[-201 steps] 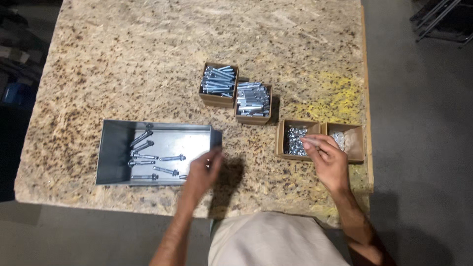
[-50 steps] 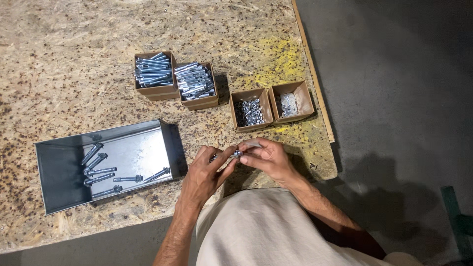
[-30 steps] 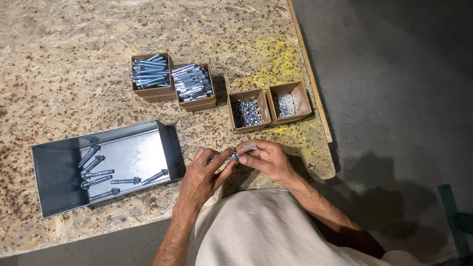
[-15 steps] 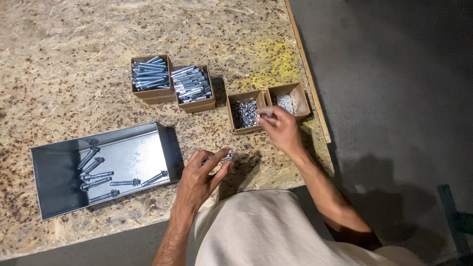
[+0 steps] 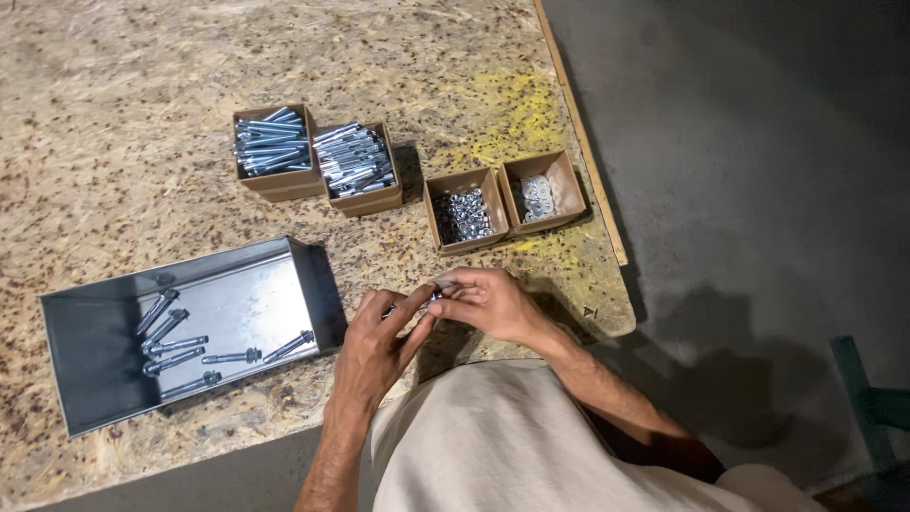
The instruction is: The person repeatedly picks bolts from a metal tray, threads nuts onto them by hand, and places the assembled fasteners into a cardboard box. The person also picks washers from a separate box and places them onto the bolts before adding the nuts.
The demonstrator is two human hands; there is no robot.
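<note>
Bolts (image 5: 180, 343) in grey metal tray (image 5: 95, 379), 4 cardboard boxes (image 5: 464, 242) w/ hardware.

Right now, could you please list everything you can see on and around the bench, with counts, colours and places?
Bolt boxes: two, brown card, full of long silver bolts, upper middle of the board.
Small boxes: two, brown card, silver nuts in the left one, washers in the right, near the yellow patch.
Metal tray: one, grey, lower left.
Finished bolts: about seven, silver, lying in the tray.
Board: one, speckled tan chipboard.
Floor: dark grey, right side.
Held bolt: one, silver, mostly hidden between both hands.
Left hand: on the bolt.
Right hand: on the bolt.
</note>
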